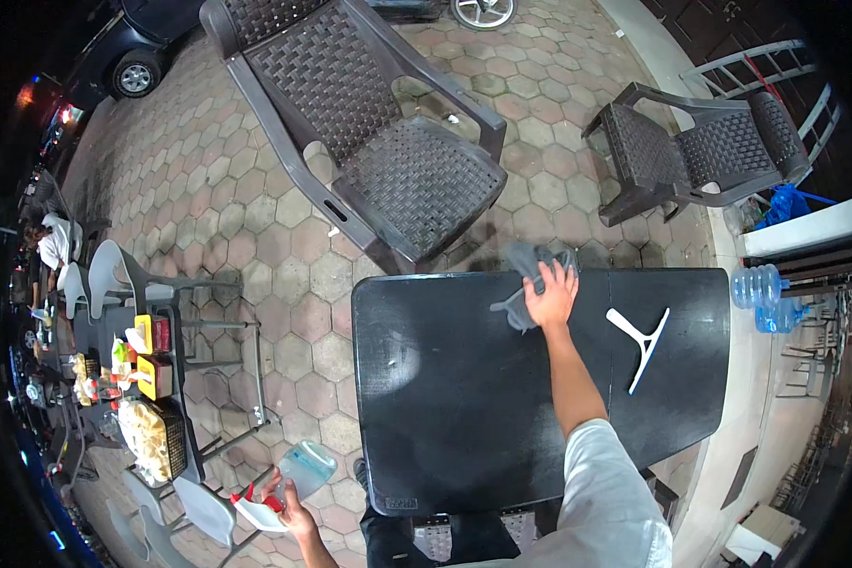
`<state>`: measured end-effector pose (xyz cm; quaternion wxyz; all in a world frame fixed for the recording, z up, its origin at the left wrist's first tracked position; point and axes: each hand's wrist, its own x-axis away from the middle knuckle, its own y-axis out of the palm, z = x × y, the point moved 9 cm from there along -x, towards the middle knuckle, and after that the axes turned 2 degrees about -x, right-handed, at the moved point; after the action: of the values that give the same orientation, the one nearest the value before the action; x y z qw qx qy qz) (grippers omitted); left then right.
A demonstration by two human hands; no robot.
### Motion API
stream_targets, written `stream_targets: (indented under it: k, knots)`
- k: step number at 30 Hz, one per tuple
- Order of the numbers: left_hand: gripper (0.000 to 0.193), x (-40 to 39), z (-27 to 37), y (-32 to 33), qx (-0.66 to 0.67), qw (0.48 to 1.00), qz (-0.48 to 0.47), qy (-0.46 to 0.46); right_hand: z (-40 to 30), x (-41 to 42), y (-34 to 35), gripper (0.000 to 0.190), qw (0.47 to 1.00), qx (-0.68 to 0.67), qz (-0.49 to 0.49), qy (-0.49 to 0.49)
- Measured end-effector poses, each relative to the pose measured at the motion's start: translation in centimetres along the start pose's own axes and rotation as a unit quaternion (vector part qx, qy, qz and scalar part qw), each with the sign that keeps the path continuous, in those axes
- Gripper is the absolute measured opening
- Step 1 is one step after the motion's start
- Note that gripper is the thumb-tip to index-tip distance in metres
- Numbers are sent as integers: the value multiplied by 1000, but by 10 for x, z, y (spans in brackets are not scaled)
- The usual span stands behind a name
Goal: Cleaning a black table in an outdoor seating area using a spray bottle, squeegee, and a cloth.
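My right hand (554,292) presses a grey cloth (520,305) onto the far edge of a black folding table (461,397). Part of the cloth hangs past that edge. Off the table's left side, my left hand (295,508) grips a spray bottle (308,470) by its neck. The bottle has a clear body with bluish liquid and a red and white trigger head. A white squeegee (642,342) lies on the right part of the table, to the right of my right forearm.
Beyond the table stands a brown woven-pattern plastic armchair (412,177), with another armchair (724,145) to the right. Blue water jugs (756,286) sit by the right end. At left, a second table holds a basket (174,433) and yellow-lidded boxes (155,376); grey chairs (206,508) surround it.
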<state>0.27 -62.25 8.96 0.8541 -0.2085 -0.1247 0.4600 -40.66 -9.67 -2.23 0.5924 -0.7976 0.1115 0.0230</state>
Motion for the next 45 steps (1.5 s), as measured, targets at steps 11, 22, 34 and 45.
stream_targets:
  k: [11,22,34,45]
  knots:
    - [18,4,25,1,-7,1000,-1,-20,-253,71,66,36,988,-136,-30,-72]
    - [19,-21,17,11,-36,999,-24,18,-121,119,5,43,955,-85,-177,-222]
    - [15,-12,23,51,4,994,-93,60,61,-32,1,50,982,71,-15,175]
    - [20,-3,40,5,-6,996,-63,57,-261,171,36,34,951,-237,-67,-186]
